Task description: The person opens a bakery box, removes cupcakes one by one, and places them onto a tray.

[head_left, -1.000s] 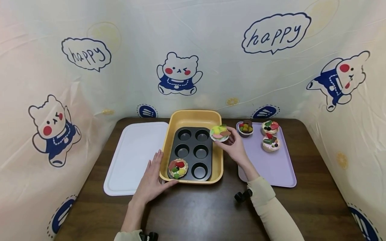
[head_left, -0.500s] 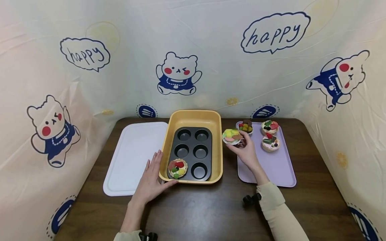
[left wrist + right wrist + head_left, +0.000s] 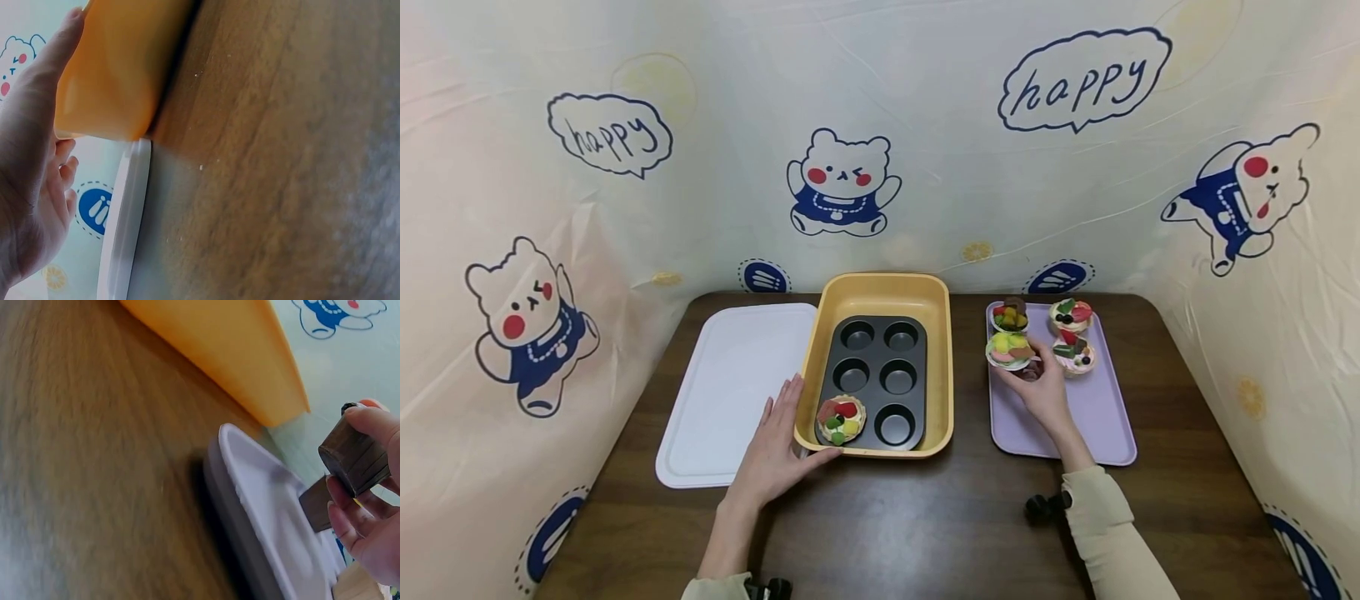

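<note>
My right hand (image 3: pixel 1051 398) pinches a toy cupcake (image 3: pixel 1007 350) with yellow and pink topping over the near-left part of the purple tray (image 3: pixel 1037 433). The right wrist view shows its brown cup (image 3: pixel 354 453) raised above the tray, tilted. Just behind it stands a toy cupcake (image 3: pixel 1009 315) with dark fruit. My left hand (image 3: pixel 775 458) rests with straight fingers against the left front corner of the yellow tray (image 3: pixel 886 292), thumb along the front rim. Inside that tray lies a dark muffin tin (image 3: pixel 876 358); a fruit-topped toy tart (image 3: pixel 841 419) sits in its front-left cup.
Two more toy cupcakes, one at the back (image 3: pixel 1071 315) and one nearer (image 3: pixel 1074 353), stand on the right side of the purple tray. A white tray (image 3: pixel 730 375) lies left of the yellow one. A printed curtain (image 3: pixel 947 167) hangs behind the brown table (image 3: pixel 895 525).
My right hand has carried the yellow-topped cupcake rightward, from beside the muffin tin to above the purple tray. My left hand has stayed at the yellow tray's corner.
</note>
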### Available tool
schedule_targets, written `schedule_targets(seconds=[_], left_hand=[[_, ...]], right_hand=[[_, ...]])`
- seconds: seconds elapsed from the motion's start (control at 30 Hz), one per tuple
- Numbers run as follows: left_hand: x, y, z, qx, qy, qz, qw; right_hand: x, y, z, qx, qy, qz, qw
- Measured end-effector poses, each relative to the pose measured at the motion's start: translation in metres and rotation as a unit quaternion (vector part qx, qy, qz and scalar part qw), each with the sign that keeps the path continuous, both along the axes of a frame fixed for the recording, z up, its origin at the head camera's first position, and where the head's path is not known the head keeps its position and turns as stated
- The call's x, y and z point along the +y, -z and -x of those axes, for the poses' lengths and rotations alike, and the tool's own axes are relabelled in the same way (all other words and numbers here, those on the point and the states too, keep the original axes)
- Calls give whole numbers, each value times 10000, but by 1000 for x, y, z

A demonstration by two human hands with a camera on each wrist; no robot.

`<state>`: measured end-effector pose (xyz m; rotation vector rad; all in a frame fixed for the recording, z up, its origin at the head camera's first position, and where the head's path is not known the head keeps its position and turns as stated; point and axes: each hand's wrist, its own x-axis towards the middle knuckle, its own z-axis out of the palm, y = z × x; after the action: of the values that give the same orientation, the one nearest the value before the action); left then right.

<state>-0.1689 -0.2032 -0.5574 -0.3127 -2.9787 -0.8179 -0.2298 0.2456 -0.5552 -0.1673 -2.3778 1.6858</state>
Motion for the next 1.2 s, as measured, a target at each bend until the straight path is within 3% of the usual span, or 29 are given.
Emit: schedule_targets(seconds=[0.2, 0.73, 1.2], left_hand=[[0, 0, 0, -67, -5, -22, 10000], [0, 1, 0, -99, 7, -112, 9999], [0, -2, -1, -154, -16, -135, 9998]], right_hand=[[6, 7, -2, -79, 121, -270, 9995], [8, 27, 5, -110, 226, -265, 9993], [6, 30, 6, -207, 224, -312, 9990]])
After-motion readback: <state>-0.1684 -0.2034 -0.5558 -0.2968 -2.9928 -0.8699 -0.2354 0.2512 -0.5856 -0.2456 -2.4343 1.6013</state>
